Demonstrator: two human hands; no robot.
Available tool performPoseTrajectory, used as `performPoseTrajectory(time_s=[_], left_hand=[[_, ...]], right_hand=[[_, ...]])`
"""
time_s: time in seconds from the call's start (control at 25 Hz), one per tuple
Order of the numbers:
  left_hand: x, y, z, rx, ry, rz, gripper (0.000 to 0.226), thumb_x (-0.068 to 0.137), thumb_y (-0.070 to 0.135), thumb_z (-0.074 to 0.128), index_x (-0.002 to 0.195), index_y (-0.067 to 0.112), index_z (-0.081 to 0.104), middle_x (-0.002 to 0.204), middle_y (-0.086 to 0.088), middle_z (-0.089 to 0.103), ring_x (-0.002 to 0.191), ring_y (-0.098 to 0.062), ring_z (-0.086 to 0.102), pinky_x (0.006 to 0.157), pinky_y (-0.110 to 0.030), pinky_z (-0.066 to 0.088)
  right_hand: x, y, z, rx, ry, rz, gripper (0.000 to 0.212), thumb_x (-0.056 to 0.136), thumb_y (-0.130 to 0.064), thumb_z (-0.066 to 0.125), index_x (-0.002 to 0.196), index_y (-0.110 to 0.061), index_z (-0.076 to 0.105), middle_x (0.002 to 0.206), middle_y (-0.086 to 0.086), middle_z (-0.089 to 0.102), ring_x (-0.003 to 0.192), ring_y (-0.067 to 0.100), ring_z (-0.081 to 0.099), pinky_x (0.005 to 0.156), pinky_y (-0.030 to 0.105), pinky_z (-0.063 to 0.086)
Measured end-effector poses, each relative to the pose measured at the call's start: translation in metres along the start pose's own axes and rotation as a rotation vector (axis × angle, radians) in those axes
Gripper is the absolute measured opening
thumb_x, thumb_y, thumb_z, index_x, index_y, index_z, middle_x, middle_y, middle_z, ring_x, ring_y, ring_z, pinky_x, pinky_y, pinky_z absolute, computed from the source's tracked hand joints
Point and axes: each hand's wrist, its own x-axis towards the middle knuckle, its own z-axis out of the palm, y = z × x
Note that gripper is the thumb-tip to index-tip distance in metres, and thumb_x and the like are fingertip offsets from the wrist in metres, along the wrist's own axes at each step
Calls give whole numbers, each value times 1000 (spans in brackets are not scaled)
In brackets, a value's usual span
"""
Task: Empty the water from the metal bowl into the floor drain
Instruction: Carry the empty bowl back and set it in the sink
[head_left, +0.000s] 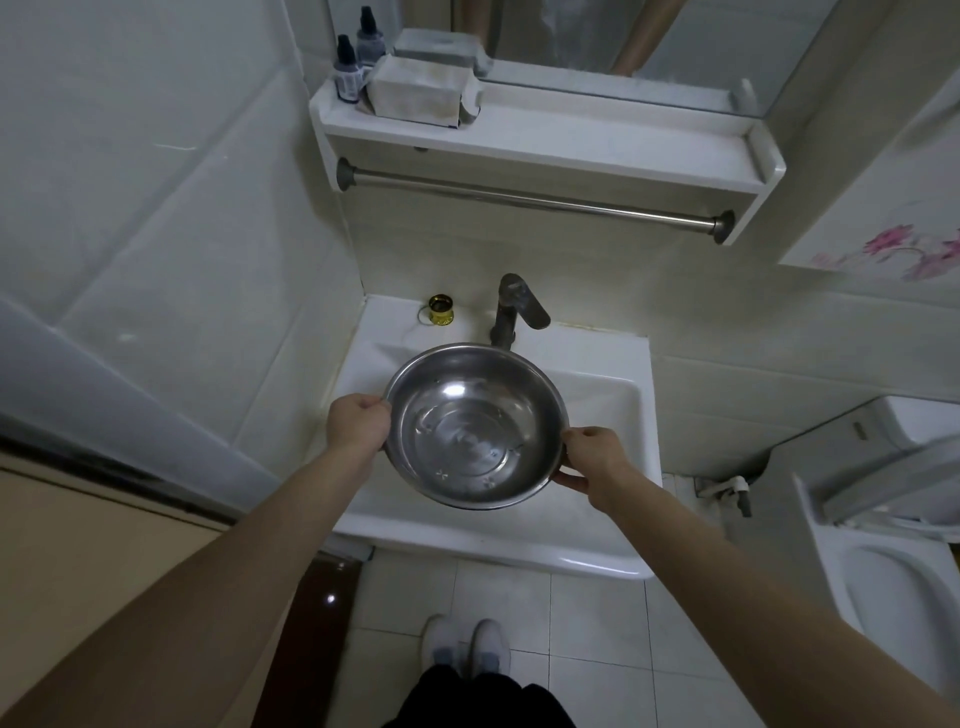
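Head view: both hands grip metal bowl (475, 426).

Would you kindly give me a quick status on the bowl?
Left hand, right hand gripping opposite rims. Metal bowl level over the sink, water inside. Floor drain not in view.

Single head-worn wide-angle view, looking steeply down and forward. Sink (597, 551) sits centre, close; shelf (571, 150) and mirror (675, 62) far; person's shoes (465, 649) near, at bottom edge.
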Motion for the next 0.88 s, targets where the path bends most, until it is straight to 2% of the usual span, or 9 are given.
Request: performPoseTrajectory(time_s=[0.2,0.32,0.56,0.72,0.88], left_hand=[[1,-16,3,29,8,-16,17,74,1,50,75,12,63,69,-9,48,64,-19,46,59,-34,45],[2,-24,5,45,10,-28,15,75,2,50,71,12,61,67,-9,46,63,-20,45,57,-34,45],[8,-39,9,66,21,-67,20,80,3,52,62,10,58,60,-8,47,60,-20,47,57,-34,49],[15,-48,13,107,11,-66,21,82,3,52,62,9,59,61,-10,47,60,-21,49,58,-34,52],[26,-57,22,135,13,-80,26,85,3,54,61,7,63,61,-12,53,61,-22,54,63,-39,57]], right_hand=[[10,10,1,-24,-16,31,16,101,-3,53,96,-4,68,98,14,69,87,24,66,58,32,59],[16,16,3,-16,-24,52,14,99,-3,55,106,-2,68,102,16,71,91,26,68,56,31,58],[31,24,7,-26,-40,81,13,99,-3,58,109,-4,67,102,14,71,91,26,69,57,31,58],[43,29,8,-26,-40,95,10,99,-4,60,105,-7,67,99,12,70,88,25,68,65,34,61],[57,33,10,-22,-35,112,11,99,-6,61,92,-12,65,96,9,69,86,25,68,60,31,59]])
